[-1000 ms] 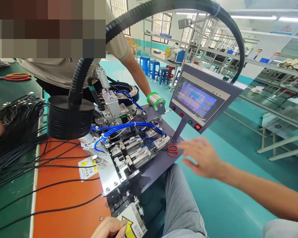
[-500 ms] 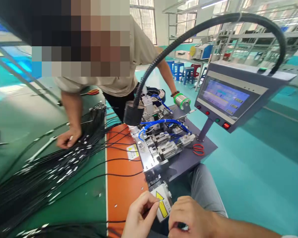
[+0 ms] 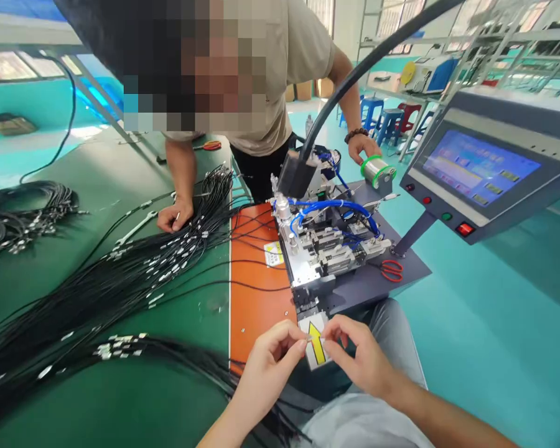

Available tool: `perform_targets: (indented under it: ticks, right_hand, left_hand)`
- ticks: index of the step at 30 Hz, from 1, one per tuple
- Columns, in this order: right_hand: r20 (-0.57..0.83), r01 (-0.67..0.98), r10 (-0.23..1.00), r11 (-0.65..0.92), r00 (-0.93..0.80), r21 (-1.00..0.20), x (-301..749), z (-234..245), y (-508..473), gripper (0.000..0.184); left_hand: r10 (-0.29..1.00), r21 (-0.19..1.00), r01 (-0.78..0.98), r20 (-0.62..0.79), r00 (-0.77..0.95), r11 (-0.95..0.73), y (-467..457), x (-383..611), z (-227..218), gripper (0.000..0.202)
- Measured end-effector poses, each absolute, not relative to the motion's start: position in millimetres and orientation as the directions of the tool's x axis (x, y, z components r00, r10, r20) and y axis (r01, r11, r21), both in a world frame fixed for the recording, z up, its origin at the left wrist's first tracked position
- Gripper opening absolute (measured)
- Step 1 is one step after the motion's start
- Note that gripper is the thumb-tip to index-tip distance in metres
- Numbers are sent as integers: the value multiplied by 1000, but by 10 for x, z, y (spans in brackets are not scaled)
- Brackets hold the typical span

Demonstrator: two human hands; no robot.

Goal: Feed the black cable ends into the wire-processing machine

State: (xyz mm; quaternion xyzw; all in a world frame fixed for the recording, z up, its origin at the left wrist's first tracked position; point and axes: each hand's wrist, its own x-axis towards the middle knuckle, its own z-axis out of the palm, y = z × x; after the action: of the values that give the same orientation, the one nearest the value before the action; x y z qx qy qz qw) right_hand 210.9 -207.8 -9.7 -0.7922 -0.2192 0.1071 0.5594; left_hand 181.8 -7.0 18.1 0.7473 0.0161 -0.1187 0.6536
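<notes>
- Left hand (image 3: 274, 356) pinched a tiny pale piece (image 3: 309, 338) before the arrow-marked block (image 3: 316, 353), near centre.
- Right hand (image 3: 364, 359) hung just right, fingertips drawn close; whether they held anything, I couldn't tell.

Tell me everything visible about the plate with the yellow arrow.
The pale, flat-looking plate could be metal or plastic. Its dark-edged yellow arrow points toward the machine, at whose near end it sits. The grips of the left hand and right hand overlap its sides in view; contact is unclear.
</notes>
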Motion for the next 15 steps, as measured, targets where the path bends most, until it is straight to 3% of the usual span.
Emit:
perform_targets:
  ticks: [10, 15]
  right_hand:
    - [125, 206, 492, -114, 861, -972, 2163, -176, -1900, 14]
    - [125, 185, 459, -89, 880, -979, 2189, -189, -1879, 8]
  left_hand:
    - [-17, 988, 143, -144, 989, -62, -54, 1745, 54, 15]
    - [-16, 985, 144, -146, 989, -94, -76, 1762, 3, 13]
